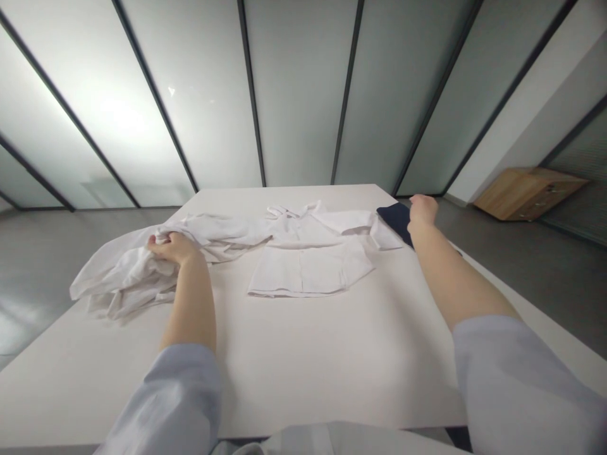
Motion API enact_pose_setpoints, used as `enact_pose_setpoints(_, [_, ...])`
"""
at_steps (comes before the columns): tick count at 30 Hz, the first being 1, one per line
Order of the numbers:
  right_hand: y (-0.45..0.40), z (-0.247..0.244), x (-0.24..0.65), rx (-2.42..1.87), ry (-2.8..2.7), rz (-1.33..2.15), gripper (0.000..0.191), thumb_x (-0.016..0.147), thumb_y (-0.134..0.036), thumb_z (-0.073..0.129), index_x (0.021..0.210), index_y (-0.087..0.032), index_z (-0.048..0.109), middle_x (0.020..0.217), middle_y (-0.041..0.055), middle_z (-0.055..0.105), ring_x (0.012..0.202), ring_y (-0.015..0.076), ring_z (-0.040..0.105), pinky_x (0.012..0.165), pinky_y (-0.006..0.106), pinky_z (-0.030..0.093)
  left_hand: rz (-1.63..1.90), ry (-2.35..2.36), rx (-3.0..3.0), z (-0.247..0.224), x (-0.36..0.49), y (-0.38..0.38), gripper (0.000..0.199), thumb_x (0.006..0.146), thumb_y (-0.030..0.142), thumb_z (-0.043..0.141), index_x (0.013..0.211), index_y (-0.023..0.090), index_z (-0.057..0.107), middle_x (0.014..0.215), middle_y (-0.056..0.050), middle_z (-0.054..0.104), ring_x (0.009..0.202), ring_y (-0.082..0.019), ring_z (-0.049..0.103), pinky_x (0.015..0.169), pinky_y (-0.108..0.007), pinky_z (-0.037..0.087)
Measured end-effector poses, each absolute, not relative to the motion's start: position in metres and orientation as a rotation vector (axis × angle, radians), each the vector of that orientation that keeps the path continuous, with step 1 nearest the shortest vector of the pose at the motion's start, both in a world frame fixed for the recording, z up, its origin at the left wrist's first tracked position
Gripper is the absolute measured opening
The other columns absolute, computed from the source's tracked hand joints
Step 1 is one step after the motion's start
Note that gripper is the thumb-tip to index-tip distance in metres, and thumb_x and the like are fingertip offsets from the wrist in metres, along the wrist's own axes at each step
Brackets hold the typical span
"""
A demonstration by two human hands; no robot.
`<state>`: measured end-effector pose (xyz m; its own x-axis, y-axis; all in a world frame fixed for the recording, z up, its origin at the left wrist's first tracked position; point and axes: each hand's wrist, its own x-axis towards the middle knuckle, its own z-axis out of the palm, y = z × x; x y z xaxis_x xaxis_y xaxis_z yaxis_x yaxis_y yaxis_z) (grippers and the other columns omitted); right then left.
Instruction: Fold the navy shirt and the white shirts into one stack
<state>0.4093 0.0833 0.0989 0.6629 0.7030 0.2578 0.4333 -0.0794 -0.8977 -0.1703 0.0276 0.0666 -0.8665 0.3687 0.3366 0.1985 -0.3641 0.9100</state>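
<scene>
On the white table top, a white long-sleeved shirt lies spread with its collar toward the far edge and its lower front flat. The left hand is clenched on bunched white fabric, which runs into the shirt at its left and lies in loose folds, reaching past the left table edge. The right hand is at the far right of the table, with its fingers against a dark navy cloth beyond the shirt's other sleeve; whether they grip that cloth cannot be determined. Table surface extends between the shirt hem and the near table edge.
</scene>
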Motion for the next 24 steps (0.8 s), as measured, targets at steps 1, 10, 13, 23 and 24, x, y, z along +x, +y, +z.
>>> enact_pose_setpoints(1, [0.082, 0.096, 0.405, -1.687, -0.933, 0.278, 0.025, 0.087, -0.016, 0.041, 0.085, -0.010, 0.065, 0.077, 0.0093, 0.066, 0.072, 0.0158, 0.059, 0.062, 0.027, 0.043, 2.445, 1.807, 0.667, 0.072, -0.165, 0.025, 0.026, 0.079, 0.004, 0.045, 0.099, 0.020, 0.044, 0.077, 0.004, 0.044, 0.083, -0.013, 0.055, 0.083, -0.028, 0.045])
enact_pose_setpoints(10, [0.023, 0.019, 0.306, -1.638, -2.267, 0.282, 0.023, 0.083, -0.035, 0.057, 0.089, -0.017, 0.070, 0.097, 0.0101, 0.072, 0.088, 0.0216, 0.065, 0.077, 0.027, 0.046, 1.680, 1.769, 1.806, 0.060, -0.028, 0.018, 0.010, 0.078, 0.020, 0.056, 0.086, 0.020, 0.049, 0.075, 0.002, 0.056, 0.067, -0.013, 0.056, 0.068, -0.026, 0.046])
enact_pose_setpoints(13, [0.012, 0.018, 0.298, -1.672, -2.388, 0.226, 0.034, 0.086, -0.044, 0.054, 0.100, -0.017, 0.070, 0.106, 0.0122, 0.070, 0.093, 0.0233, 0.064, 0.079, 0.028, 0.045, 1.015, 1.688, 2.127, 0.028, -0.005, 0.019, 0.010, 0.081, 0.025, 0.056, 0.089, 0.019, 0.058, 0.084, -0.004, 0.066, 0.082, -0.019, 0.063, 0.079, -0.032, 0.049])
enact_pose_setpoints(23, [-0.015, 0.052, 0.336, -1.565, -2.678, 0.923, 0.028, 0.067, -0.026, 0.055, 0.088, -0.019, 0.072, 0.085, 0.0048, 0.070, 0.078, 0.0215, 0.061, 0.068, 0.027, 0.044, 0.269, 1.691, 2.496, 0.006, -0.004, 0.003, 0.062, 0.091, 0.046, 0.046, 0.141, 0.010, 0.041, 0.150, -0.019, 0.038, 0.142, -0.029, 0.031, 0.115, -0.039, 0.023])
enact_pose_setpoints(24, [-0.021, 0.053, 0.341, -1.540, -2.666, 0.979, 0.027, 0.066, -0.027, 0.054, 0.085, -0.019, 0.072, 0.082, 0.0042, 0.069, 0.077, 0.0212, 0.060, 0.067, 0.027, 0.044, 0.203, 1.691, 2.495, 0.008, -0.005, 0.000, 0.064, 0.092, 0.048, 0.043, 0.143, 0.009, 0.038, 0.153, -0.020, 0.034, 0.144, -0.030, 0.027, 0.116, -0.039, 0.021])
